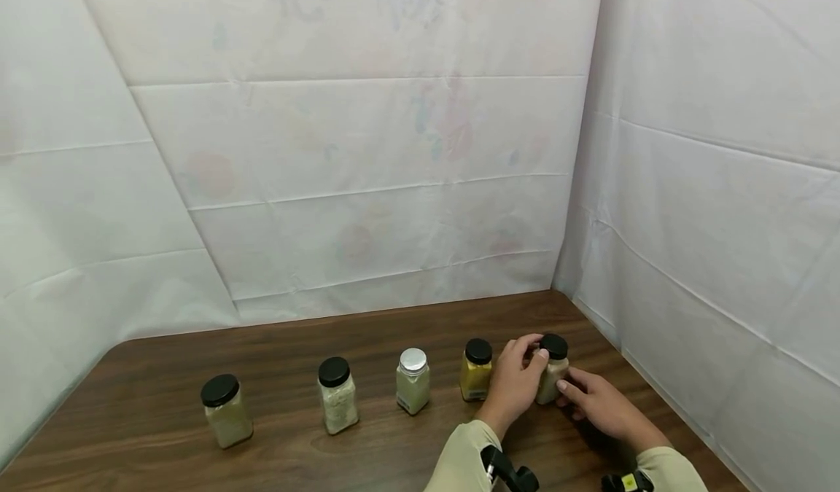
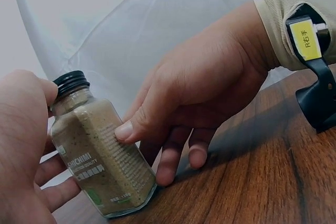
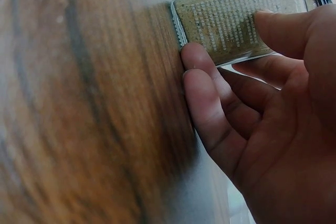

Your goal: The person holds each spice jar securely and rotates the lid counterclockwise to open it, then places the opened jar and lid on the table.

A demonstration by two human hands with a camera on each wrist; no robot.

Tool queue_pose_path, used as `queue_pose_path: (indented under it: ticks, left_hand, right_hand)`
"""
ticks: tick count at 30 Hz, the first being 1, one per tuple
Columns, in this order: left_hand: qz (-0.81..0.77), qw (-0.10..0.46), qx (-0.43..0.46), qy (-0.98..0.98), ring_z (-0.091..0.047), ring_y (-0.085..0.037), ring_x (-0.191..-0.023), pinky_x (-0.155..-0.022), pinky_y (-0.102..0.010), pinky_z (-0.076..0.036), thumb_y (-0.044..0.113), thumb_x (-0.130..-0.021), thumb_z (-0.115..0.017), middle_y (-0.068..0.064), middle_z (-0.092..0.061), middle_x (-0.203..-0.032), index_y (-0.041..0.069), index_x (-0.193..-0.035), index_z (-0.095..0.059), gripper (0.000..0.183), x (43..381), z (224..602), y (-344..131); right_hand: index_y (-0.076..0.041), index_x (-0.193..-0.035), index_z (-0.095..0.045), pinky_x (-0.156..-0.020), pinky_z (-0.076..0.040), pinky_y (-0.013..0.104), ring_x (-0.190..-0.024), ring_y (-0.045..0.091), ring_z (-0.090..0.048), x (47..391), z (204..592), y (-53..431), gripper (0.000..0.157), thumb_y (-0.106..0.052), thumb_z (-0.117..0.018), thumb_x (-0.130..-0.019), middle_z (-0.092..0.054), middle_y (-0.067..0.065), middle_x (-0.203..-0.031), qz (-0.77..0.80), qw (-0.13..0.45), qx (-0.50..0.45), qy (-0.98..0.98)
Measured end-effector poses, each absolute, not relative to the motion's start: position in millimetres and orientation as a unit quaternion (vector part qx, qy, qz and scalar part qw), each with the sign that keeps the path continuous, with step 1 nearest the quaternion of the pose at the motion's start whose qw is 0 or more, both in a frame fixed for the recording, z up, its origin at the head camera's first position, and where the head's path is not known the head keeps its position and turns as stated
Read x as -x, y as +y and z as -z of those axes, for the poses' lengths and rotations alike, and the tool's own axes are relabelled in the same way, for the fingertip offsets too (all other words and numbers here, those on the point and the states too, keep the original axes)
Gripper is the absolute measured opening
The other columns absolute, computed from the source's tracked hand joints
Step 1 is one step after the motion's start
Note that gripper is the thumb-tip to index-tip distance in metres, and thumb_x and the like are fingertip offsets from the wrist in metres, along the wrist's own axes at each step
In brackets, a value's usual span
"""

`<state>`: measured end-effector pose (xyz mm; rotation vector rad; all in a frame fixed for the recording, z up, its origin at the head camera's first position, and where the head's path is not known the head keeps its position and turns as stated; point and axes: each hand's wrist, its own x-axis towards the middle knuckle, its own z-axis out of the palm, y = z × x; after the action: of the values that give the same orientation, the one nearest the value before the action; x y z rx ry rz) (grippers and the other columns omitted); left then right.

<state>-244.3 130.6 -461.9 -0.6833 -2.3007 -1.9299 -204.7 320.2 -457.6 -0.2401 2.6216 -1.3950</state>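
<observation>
At the right of the table, both hands are on a glass seasoning jar (image 1: 553, 381) with a black screw lid. Its label in the left wrist view reads "SHICHIMI", and speckled tan powder fills the jar (image 2: 107, 156). My left hand (image 1: 514, 381) grips it around the top, thumb against the lid and fingers passing behind the body. Lower down, my right hand (image 1: 605, 407) holds the opposite side, its thumb pressing the printed face of the jar (image 3: 226, 22). The base is right at the tabletop, and the jar leans slightly in the left wrist view.
Just left of the hands stands a yellow jar (image 1: 475, 379) with a black lid. Farther left are a silver-lidded jar (image 1: 413, 388), a black-lidded jar of pale powder (image 1: 340, 407) and another black-lidded jar (image 1: 230, 420). White cloth (image 1: 709, 186) walls the wooden table (image 1: 289, 375).
</observation>
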Motion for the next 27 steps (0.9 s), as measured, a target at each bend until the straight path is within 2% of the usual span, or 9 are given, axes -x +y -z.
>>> queue_pose_path:
  ticks: [6,13,17,27]
  left_hand:
    - [0.634,0.034,0.221,-0.74,-0.056,-0.007,-0.108,-0.093,-0.032,-0.048,0.037,-0.105,-0.053,0.009,-0.058,-0.119,0.02,-0.132,-0.062,0.034,243.7,462.5,130.0]
    - [0.653,0.037,0.222,-0.723,-0.058,-0.01,-0.11,-0.093,-0.029,-0.049,0.033,-0.1,-0.062,0.009,-0.059,-0.12,0.021,-0.125,-0.062,0.027,244.6,463.8,132.0]
    - [0.653,0.04,0.217,-0.725,-0.058,-0.01,-0.111,-0.092,-0.028,-0.049,0.034,-0.099,-0.065,0.01,-0.059,-0.121,0.021,-0.126,-0.062,0.03,243.7,464.5,134.0]
    - [0.619,0.033,0.213,-0.755,-0.054,-0.004,-0.098,-0.085,-0.028,-0.047,0.043,-0.099,-0.061,0.013,-0.055,-0.118,0.035,-0.14,-0.058,0.042,242.7,463.3,133.0]
  right_hand:
    - [0.01,-0.142,-0.044,-0.072,-0.056,0.042,-0.1,0.031,-0.065,204.8,459.7,320.8,0.056,-0.032,-0.053,-0.105,-0.063,0.02,-0.119,0.472,0.082,0.079,0.874]
    - [0.011,-0.142,-0.043,-0.072,-0.056,0.042,-0.1,0.03,-0.065,203.0,461.6,321.2,0.056,-0.03,-0.052,-0.106,-0.063,0.02,-0.119,0.476,0.079,0.08,0.872]
    - [0.01,-0.14,-0.046,-0.072,-0.056,0.042,-0.1,0.031,-0.064,202.4,461.1,322.1,0.053,-0.03,-0.052,-0.106,-0.063,0.02,-0.118,0.476,0.078,0.079,0.873]
    - [0.009,-0.14,-0.046,-0.073,-0.056,0.043,-0.1,0.031,-0.064,204.5,459.9,322.2,0.053,-0.032,-0.052,-0.105,-0.062,0.02,-0.12,0.477,0.084,0.08,0.871]
